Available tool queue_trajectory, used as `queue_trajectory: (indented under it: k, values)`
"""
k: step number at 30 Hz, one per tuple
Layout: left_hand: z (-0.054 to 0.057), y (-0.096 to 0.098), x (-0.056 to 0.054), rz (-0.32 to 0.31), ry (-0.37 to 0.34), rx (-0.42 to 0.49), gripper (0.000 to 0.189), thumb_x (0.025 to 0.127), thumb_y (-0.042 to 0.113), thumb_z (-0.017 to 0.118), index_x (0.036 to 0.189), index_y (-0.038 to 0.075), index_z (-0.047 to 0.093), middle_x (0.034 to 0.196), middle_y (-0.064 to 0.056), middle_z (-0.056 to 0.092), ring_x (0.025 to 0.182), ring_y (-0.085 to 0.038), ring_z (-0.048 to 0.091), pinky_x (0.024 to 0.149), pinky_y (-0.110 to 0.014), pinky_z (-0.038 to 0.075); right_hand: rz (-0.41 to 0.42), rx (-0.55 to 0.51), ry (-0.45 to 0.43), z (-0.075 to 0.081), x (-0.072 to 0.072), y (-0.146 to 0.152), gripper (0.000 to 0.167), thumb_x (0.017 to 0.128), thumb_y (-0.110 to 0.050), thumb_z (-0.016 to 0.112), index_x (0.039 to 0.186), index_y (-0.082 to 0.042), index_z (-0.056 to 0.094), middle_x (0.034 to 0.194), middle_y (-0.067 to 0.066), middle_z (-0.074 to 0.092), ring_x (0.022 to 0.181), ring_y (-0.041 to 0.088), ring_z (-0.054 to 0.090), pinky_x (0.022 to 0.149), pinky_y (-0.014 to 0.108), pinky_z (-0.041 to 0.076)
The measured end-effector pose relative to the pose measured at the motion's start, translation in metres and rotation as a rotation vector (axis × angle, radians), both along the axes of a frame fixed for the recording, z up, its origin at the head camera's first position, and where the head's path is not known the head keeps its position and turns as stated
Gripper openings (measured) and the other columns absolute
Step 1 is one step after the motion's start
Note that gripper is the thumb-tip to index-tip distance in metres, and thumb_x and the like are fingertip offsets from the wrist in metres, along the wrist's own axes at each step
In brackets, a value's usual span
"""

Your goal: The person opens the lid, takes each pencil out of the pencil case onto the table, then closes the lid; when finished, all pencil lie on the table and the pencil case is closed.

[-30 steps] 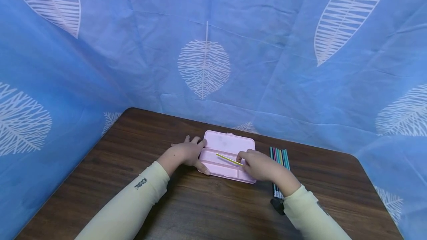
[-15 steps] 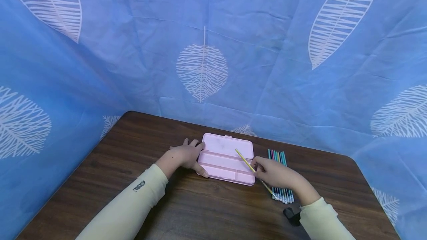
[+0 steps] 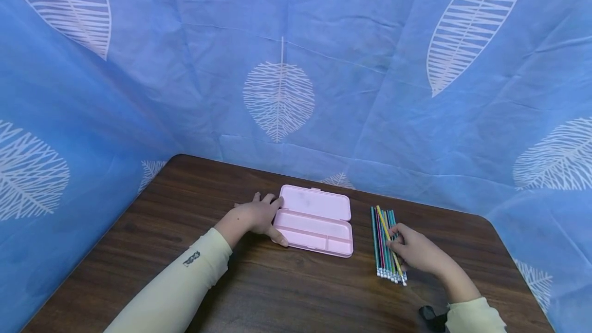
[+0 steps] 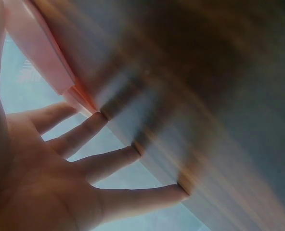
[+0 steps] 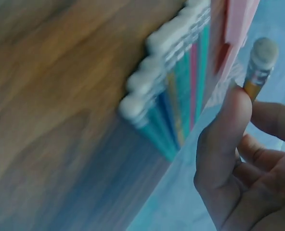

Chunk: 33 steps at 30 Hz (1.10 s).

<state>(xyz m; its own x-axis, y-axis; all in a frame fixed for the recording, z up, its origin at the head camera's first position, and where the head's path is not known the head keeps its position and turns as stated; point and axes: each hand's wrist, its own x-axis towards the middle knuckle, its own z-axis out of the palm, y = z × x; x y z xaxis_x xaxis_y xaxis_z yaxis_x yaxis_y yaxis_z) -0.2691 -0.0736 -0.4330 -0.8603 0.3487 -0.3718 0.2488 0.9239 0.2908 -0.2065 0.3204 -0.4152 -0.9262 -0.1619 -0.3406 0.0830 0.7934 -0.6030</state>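
At the middle of the table lies an opened pink pencil case (image 3: 314, 230), its lid folded back and its compartments bare. My left hand (image 3: 254, 217) rests at the case's left end, thumb at the near corner and fingers spread; the left wrist view shows straight fingers (image 4: 118, 161) touching the tabletop. To the right of the case, my right hand (image 3: 416, 251) pinches a yellow pencil (image 3: 383, 224) between thumb and fingers, over a row of pencils (image 3: 376, 251). In the right wrist view the held pencil's white eraser (image 5: 265, 53) sticks up past the thumb.
The pencils lie side by side, mostly teal, with white erasers (image 5: 157, 43) toward the near edge. Dark wood-grain table (image 3: 277, 292) surrounds everything. A blue cloth with white leaf prints (image 3: 370, 117) hangs behind the table's far edge.
My right hand has moved from over the pink case rightward to the row of pencils, taking the yellow pencil with it. My left hand stays at the case's left end.
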Motion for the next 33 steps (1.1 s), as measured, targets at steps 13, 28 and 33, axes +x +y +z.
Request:
queue_trajectory:
  k: [13, 28, 33]
  values:
    - [-0.005, -0.002, 0.001, -0.016, 0.008, -0.004, 0.126, 0.076, 0.075, 0.084, 0.172, 0.018, 0.025, 0.178, -0.013, 0.024, 0.166, -0.051, 0.015, 0.111, -0.091, 0.028, -0.155, 0.021, 0.011, -0.027, -0.008, 0.030, 0.029, 0.112, -0.006, 0.044, 0.134, 0.013, 0.041, 0.096, 0.019, 0.064, 0.071, 0.020, 0.065, 0.061, 0.037, 0.062]
    - [-0.003, -0.001, 0.004, 0.009, 0.014, 0.022, 0.131, 0.074, 0.073, 0.087, 0.172, 0.015, 0.021, 0.178, -0.013, 0.025, 0.166, -0.050, 0.016, 0.112, -0.090, 0.028, -0.163, 0.003, -0.012, -0.032, -0.014, 0.034, 0.037, 0.113, -0.011, 0.047, 0.142, 0.011, 0.039, 0.089, 0.014, 0.061, 0.066, 0.020, 0.061, 0.061, 0.037, 0.063]
    - [-0.002, -0.002, 0.003, 0.030, 0.019, 0.040, 0.135, 0.073, 0.073, 0.088, 0.169, 0.008, 0.019, 0.177, -0.016, 0.026, 0.167, -0.048, 0.016, 0.115, -0.088, 0.028, -0.164, 0.017, -0.017, -0.031, -0.013, 0.033, 0.043, 0.113, -0.015, 0.048, 0.146, 0.010, 0.036, 0.087, 0.013, 0.060, 0.064, 0.019, 0.060, 0.060, 0.036, 0.062]
